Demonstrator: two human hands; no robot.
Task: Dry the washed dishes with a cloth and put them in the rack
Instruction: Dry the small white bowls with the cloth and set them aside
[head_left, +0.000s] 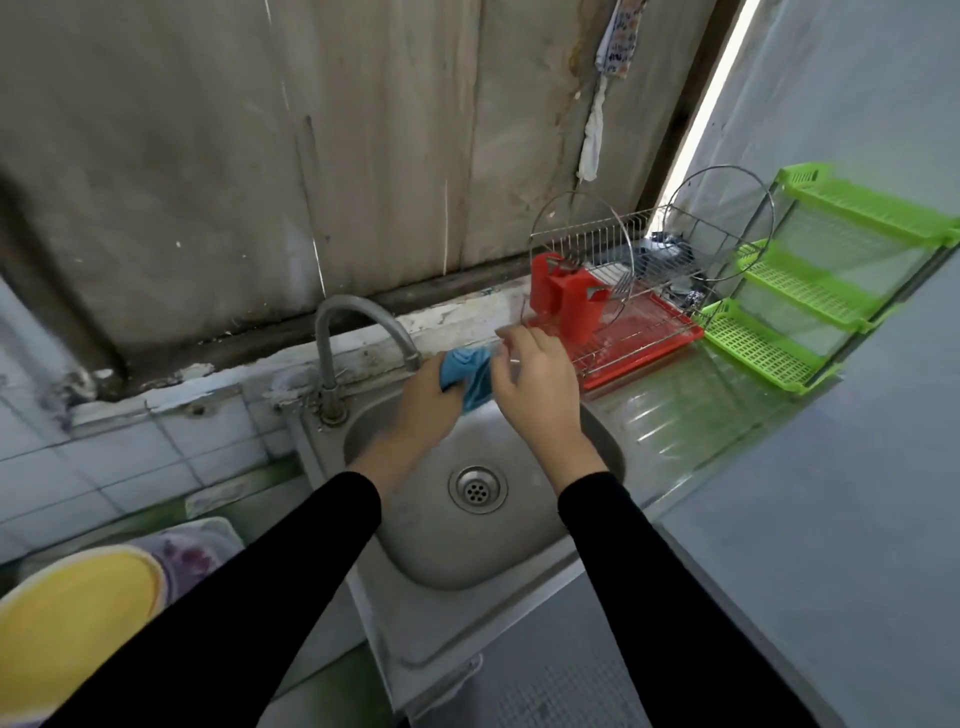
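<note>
– Left hand, condition?
– Fingers curled round a blue cloth, gripping it. The cloth sits over the far side of the sink, just under the spout of the faucet.
– Right hand?
– Just beside the cloth and touching it, fingers bent, thumb and forefinger close together. A small glint shows at the fingertips; whether anything is pinched there, I cannot tell. Both sleeves are black.
– Fixtures, largest first.
– Steel sink, rounded basin, with a ribbed drainboard to its right. Yellow basin at lower left. Green plastic shelf, three tiers, at the far right end of the drainboard. The dish rack, two-tier wire, stands between sink and green plastic shelf on a red tray. A red cutlery holder hangs at its near left end. A dark item shows among the upper wires, too blurred to identify.
– Smaller fittings?
– The faucet rises at the sink's back left corner. The drain is at the basin's centre.
– Any markings or writing?
– A patterned rag hangs on the wall above the dish rack. Its print is coloured but too blurred to read.
</note>
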